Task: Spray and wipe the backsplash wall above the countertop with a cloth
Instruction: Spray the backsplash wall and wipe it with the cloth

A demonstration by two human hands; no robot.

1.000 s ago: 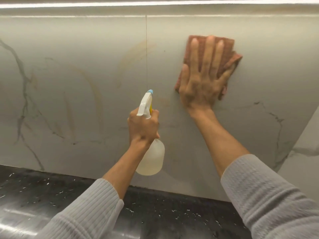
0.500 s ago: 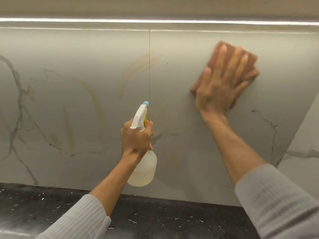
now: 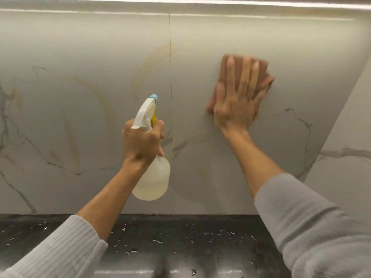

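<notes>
The backsplash wall [image 3: 80,97] is pale marble-look tile with grey veins and yellowish streaks. My right hand [image 3: 236,103] lies flat with fingers spread on a reddish-brown cloth [image 3: 267,82], pressing it against the wall right of the vertical tile joint; the hand and cloth look blurred. My left hand [image 3: 140,143] grips the neck of a translucent spray bottle [image 3: 152,181] with a white trigger head and blue nozzle [image 3: 154,96], held in front of the wall with the nozzle pointing up toward it.
A dark speckled countertop [image 3: 180,241] runs along the bottom under the wall. A second marble wall [image 3: 345,137] meets the backsplash at a corner on the right. A light strip [image 3: 180,1] glows along the top edge.
My right hand slid the cloth down and left on the wall from the high right spot. The left hand with the spray bottle stayed near the tile joint.
</notes>
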